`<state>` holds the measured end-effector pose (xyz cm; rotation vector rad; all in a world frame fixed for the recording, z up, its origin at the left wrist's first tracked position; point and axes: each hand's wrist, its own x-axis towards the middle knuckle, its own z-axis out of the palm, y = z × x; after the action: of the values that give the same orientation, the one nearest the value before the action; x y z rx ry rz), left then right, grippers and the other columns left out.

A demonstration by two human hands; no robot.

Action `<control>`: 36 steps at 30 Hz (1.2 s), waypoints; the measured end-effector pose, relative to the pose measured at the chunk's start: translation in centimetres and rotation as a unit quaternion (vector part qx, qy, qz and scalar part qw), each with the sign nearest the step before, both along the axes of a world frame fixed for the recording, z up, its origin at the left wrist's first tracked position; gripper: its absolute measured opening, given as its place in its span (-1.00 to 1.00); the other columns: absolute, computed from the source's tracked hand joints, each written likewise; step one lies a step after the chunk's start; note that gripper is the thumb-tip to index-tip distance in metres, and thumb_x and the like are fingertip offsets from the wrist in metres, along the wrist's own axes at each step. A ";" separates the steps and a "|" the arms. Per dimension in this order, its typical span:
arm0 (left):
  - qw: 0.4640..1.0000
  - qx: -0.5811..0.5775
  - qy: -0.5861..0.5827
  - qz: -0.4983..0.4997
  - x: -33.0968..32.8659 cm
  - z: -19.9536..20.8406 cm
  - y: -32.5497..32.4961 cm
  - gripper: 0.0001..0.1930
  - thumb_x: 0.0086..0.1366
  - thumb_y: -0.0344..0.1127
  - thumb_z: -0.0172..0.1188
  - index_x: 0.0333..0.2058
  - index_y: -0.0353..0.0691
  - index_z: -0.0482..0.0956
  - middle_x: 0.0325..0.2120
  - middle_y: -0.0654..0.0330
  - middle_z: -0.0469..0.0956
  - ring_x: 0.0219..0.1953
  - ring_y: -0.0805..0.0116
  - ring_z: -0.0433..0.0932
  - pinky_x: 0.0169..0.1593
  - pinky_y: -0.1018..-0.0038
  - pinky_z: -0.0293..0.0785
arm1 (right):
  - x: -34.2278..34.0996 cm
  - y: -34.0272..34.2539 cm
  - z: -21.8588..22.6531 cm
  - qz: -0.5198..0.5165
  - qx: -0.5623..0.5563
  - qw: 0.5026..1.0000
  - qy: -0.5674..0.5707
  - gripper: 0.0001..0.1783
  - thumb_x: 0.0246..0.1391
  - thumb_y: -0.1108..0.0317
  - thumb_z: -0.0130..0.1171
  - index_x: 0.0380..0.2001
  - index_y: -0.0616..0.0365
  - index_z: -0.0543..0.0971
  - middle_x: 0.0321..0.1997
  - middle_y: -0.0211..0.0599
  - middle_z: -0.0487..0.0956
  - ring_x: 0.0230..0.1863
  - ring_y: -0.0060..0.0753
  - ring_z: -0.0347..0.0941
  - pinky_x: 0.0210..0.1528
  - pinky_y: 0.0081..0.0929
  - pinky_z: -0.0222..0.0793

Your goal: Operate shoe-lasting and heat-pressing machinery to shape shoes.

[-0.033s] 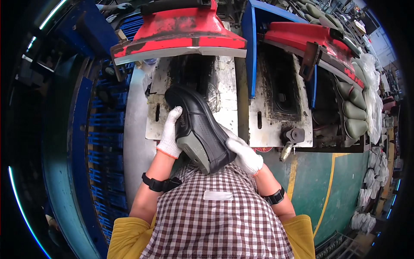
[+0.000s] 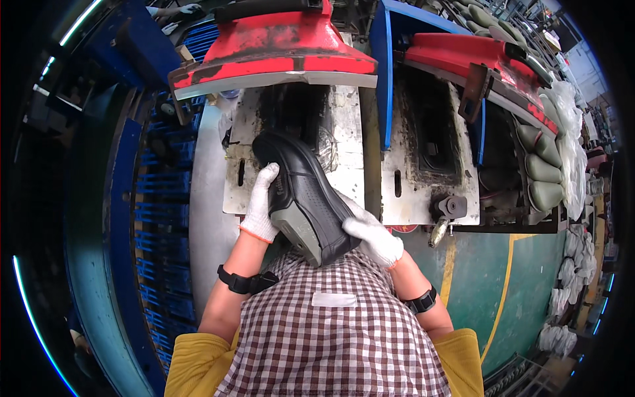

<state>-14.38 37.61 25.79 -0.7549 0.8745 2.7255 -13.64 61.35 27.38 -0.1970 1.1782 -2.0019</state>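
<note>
A black shoe (image 2: 307,175) is held tilted in front of my checked apron, its toe pointing away and to the left. At its near end shows a grey-green block (image 2: 297,228), which looks like a shoe last inside it. My left hand (image 2: 263,205), in a white knit glove, is closed on the shoe's left side with the thumb up along it. Around the right side of its near end is my right hand (image 2: 374,235), also gloved; some of its fingers are hidden behind the shoe. Beyond the toe lies a stained metal mold plate (image 2: 347,145) with a dark cavity.
A red press head (image 2: 278,59) overhangs the plate. To the right are a blue upright panel (image 2: 382,79), a second red head (image 2: 476,69) and another mold plate (image 2: 397,212) with a handle (image 2: 440,231). A rack of grey-green shoe forms (image 2: 546,169) stands far right, blue racking (image 2: 165,245) left.
</note>
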 end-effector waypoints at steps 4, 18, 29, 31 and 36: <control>1.000 -0.019 -0.001 0.001 0.0 0.1 0.1 -0.52 0.37 -0.05 0.19 0.12 -0.27 0.53 -0.03 0.09 0.64 -0.05 0.19 0.66 0.12 0.21 0.61 | 0.1 -0.1 -0.6 -0.009 0.004 1.000 -0.015 -0.04 0.15 0.20 0.24 0.50 0.31 0.06 0.53 -0.12 0.22 0.54 -0.29 0.09 0.56 -0.34 -0.08; 0.988 -0.112 0.077 0.067 0.9 -1.7 -0.2 -0.27 0.50 0.25 -0.08 0.36 -0.24 0.26 0.29 0.08 0.39 0.32 0.19 0.36 0.42 0.22 0.24 | 0.6 1.6 -6.1 -0.097 -0.119 0.971 -0.185 -0.15 0.12 0.18 0.25 0.41 0.33 0.23 0.40 -0.05 0.39 0.37 -0.21 0.38 0.45 -0.28 0.27; 0.926 -0.351 0.131 -0.039 0.2 2.5 -1.0 -0.50 0.60 -0.13 -0.16 0.34 -0.32 0.33 0.01 0.09 0.59 -0.12 0.37 0.68 -0.21 0.47 0.70 | 1.2 2.8 -8.5 -0.031 -0.247 0.890 -0.381 -0.28 0.36 -0.13 -0.03 0.36 0.16 0.26 0.20 0.21 0.48 -0.02 0.47 0.56 -0.43 0.05 0.64; 0.918 -0.375 0.116 -0.050 0.1 2.9 -1.1 -0.49 0.59 -0.11 -0.14 0.34 -0.32 0.34 -0.07 0.09 0.62 -0.21 0.36 0.70 -0.26 0.47 0.69 | 1.0 2.7 -8.8 0.023 -0.264 0.901 -0.344 -0.30 0.36 -0.08 0.00 0.36 0.18 0.27 0.23 0.18 0.47 0.05 0.42 0.54 -0.34 0.04 0.66; 0.918 -0.387 0.058 -0.060 -0.5 3.4 -1.0 -0.48 0.56 -0.08 -0.08 0.32 -0.29 0.36 -0.30 0.11 0.67 -0.48 0.33 0.69 -0.40 0.48 0.67 | 2.3 2.4 -7.0 -0.016 0.074 0.993 0.088 -0.47 0.42 0.11 -0.05 0.30 0.21 0.34 0.11 0.08 0.51 0.00 0.08 0.54 -0.23 -0.14 0.62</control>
<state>-14.92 36.57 29.18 -0.6119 1.9990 2.2823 -11.30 63.71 20.36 -0.2859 1.4427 -1.9453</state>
